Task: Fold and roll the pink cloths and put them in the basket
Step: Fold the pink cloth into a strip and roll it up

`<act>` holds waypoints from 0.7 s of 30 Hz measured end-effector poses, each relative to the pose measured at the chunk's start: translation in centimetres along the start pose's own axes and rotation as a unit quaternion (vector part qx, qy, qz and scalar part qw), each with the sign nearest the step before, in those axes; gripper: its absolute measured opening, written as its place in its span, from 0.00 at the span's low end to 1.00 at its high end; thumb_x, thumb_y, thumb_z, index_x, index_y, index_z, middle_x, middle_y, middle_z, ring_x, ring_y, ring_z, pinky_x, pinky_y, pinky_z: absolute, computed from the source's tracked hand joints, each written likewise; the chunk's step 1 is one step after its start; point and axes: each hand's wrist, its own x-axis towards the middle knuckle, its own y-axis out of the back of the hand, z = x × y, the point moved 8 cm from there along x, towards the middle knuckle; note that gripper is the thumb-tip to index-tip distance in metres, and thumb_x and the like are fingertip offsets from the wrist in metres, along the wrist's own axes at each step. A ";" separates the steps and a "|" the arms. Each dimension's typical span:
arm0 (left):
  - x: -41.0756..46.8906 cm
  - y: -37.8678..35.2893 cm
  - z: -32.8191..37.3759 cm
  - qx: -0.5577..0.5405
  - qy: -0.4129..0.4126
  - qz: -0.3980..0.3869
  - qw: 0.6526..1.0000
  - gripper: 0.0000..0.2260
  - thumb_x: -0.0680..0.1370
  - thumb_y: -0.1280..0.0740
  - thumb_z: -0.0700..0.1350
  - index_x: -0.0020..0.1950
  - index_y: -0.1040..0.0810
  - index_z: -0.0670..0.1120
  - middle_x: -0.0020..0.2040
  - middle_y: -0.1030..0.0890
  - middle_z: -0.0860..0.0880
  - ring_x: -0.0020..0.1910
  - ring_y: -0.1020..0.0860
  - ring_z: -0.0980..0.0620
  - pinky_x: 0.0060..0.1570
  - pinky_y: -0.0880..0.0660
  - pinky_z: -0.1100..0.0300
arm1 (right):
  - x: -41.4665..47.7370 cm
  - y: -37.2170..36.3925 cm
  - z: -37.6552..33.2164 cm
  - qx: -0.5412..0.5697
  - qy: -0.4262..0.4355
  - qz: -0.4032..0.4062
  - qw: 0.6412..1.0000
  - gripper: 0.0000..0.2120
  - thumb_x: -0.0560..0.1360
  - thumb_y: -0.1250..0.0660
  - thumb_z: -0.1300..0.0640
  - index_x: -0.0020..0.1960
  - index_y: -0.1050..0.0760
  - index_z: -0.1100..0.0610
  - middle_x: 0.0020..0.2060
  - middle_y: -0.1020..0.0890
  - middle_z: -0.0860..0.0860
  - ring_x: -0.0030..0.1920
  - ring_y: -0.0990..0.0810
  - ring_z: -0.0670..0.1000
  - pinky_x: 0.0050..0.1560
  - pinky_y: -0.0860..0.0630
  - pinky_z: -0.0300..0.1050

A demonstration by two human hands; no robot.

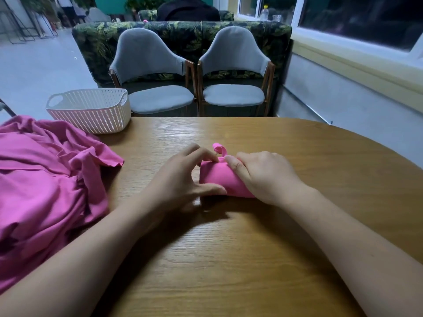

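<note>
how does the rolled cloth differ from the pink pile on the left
The roll is a tight cylinder; the pile lies loose and crumpled. The roll is small; the pile is far bigger. The left hand and right hand hold the roll; no hand touches the pile. Both are the same pink and lie on the table.

Left hand (pixel 180 179) and right hand (pixel 265 177), fingers curled.

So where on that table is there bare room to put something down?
Bare wood lies to the right of the right hand, out to the rounded edge of the table; near the camera, between the two forearms; and beyond the rolled cloth, right of the basket. The left side is crowded: the heap of pink cloths lies beside the basket.
</note>
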 end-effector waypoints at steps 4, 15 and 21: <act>0.1 -0.4 -0.2 0.008 0.001 -0.008 1.000 0.33 0.63 0.23 0.74 0.63 0.23 0.62 0.59 0.24 0.63 0.57 0.23 0.59 0.51 0.24 0.59 | -0.1 -0.2 0.5 0.008 -0.015 -0.017 1.000 0.26 0.83 0.59 0.30 0.50 0.29 0.44 0.43 0.17 0.53 0.47 0.19 0.60 0.49 0.22 0.57; 0.5 -0.6 -1.7 -0.072 0.091 -0.042 0.992 0.22 0.76 0.32 0.70 0.64 0.18 0.61 0.51 0.15 0.61 0.50 0.18 0.61 0.49 0.24 0.60 | -0.6 0.1 -0.1 -0.047 0.010 0.064 0.997 0.26 0.86 0.56 0.35 0.49 0.27 0.50 0.42 0.26 0.49 0.46 0.26 0.55 0.48 0.30 0.54; -0.3 -0.6 0.2 0.016 0.011 -0.032 0.999 0.36 0.66 0.25 0.75 0.68 0.25 0.60 0.60 0.23 0.62 0.58 0.22 0.60 0.55 0.25 0.61 | -0.1 0.4 0.4 -0.001 -0.002 0.016 1.000 0.29 0.83 0.58 0.32 0.46 0.26 0.48 0.38 0.20 0.50 0.43 0.21 0.58 0.46 0.24 0.55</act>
